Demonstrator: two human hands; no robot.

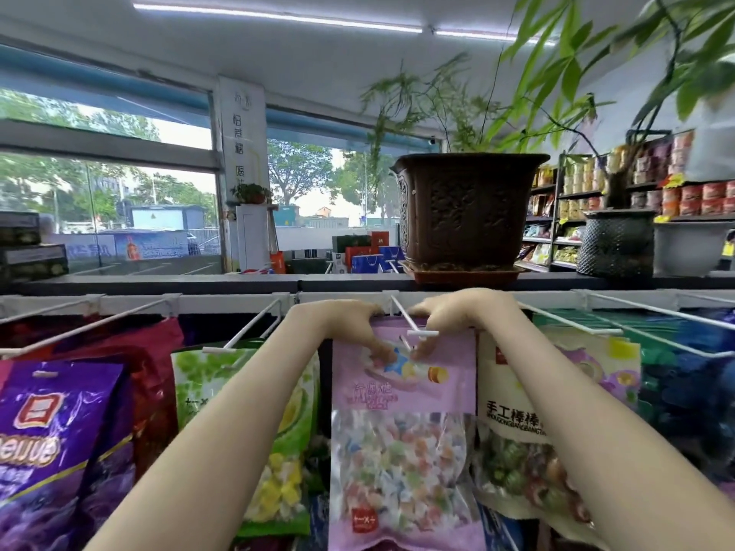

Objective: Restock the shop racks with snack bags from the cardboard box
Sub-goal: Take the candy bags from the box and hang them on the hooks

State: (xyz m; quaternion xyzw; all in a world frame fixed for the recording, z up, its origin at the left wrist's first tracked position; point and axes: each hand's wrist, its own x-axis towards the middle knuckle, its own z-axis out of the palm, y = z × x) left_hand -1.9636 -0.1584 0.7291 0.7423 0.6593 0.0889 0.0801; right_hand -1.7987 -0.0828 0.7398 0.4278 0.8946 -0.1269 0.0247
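A pink candy bag (pixel 401 423) with a clear window of coloured sweets hangs at a white wire hook (pixel 411 324) in the middle of the rack. My left hand (pixel 354 328) pinches the bag's top left corner. My right hand (pixel 441 324) pinches its top right part, thumb near the hang hole. Both hands hold the bag's top edge at the hook. The cardboard box is out of sight.
Neighbouring hooks carry a green bag (pixel 278 431), a purple bag (pixel 51 451) and a cream lollipop bag (pixel 521 431). A brown plant pot (pixel 465 212) and a dark pot (pixel 616 240) stand on the shelf top just above my hands. Stocked shelves (pixel 636 184) stand at the far right.
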